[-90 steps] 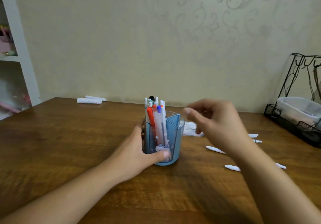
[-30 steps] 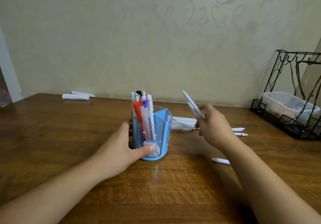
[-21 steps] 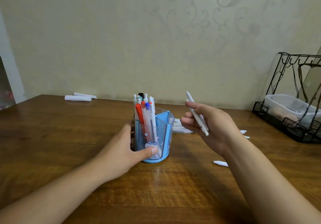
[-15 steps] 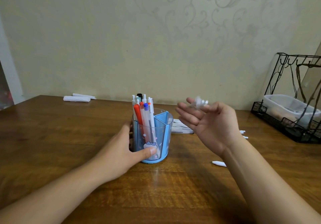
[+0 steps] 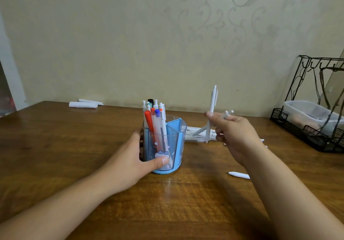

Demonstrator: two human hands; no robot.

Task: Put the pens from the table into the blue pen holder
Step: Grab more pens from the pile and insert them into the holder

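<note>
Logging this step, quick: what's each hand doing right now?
Left hand: grips the blue pen holder.
Right hand: holds white pens.

Left forearm reaching in from the lower left, low over the counter [image 5: 74, 146], palm turned inward. Left hand [image 5: 128, 159] wrapped round the near-left wall of the blue pen holder [image 5: 176, 146], thumb pressed flat across its front, fingers [image 5: 138, 134] curled behind its left side. Right forearm coming up from the lower right, wrist raised clear of the counter. Right hand [image 5: 236, 135] lifted just right of the holder, back of the hand toward the camera, fingers curled, thumb and forefinger pinching white pens [image 5: 212, 109], one nearly upright, others angled through the grip.
</note>
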